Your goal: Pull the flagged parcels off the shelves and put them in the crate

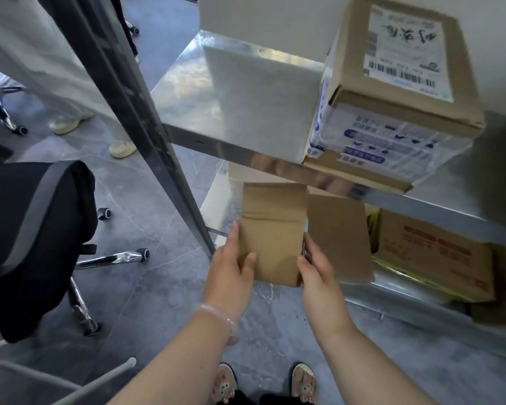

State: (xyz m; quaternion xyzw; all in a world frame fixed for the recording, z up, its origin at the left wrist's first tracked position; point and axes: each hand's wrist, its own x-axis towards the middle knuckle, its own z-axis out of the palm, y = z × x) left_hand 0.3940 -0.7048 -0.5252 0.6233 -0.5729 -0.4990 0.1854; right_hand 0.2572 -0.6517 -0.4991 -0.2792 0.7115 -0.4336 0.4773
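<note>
Steel shelving looms behind; under its upper shelf, left hand and right hand clasp a brown parcel, right fingertips hidden.

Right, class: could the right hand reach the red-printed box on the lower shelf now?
Probably, but not while busy: the right hand grips the small brown box. The red-printed box has nothing in front of it, so letting go first should do.
</note>
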